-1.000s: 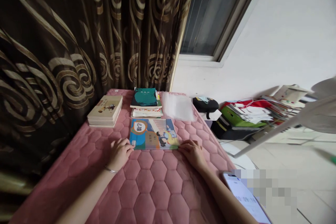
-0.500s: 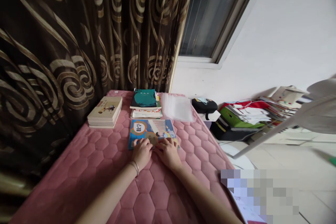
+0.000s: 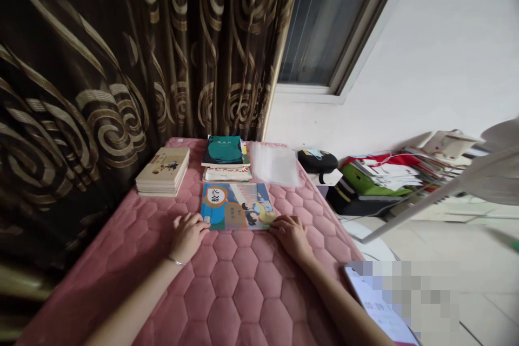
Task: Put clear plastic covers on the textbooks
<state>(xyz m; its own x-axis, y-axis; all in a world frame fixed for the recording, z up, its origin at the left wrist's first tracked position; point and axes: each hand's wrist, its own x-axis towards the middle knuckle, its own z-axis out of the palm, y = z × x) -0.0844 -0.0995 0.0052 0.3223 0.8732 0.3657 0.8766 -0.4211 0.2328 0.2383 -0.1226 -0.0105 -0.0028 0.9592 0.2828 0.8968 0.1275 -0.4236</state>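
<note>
A mathematics textbook [image 3: 237,208] with a blue illustrated cover lies flat on the pink quilted bed surface [image 3: 237,281] in front of me. My left hand [image 3: 190,235] is at its near left corner, fingers bent and thumb touching the corner. At the near right corner, my right hand [image 3: 291,237] has its fingers curled on the book's edge. Both hands appear to grip these corners; the undersides of the fingers are hidden. Just beyond the textbook sits a stack of books topped by a dark teal book [image 3: 224,150]. Clear plastic sleeves [image 3: 275,165] lie to the right of that stack.
Several cream books [image 3: 164,170] are stacked at the left edge. A patterned curtain [image 3: 182,54] hangs behind. Off the right side are a black case [image 3: 317,161], a green box [image 3: 360,181] with papers, a white fan [image 3: 438,194] and a phone [image 3: 375,303] near the bed's edge.
My hands have moved apart, from the middle of the textbook's near edge out to its two near corners. More of the cover now shows. The textbook has stayed nearly in place.
</note>
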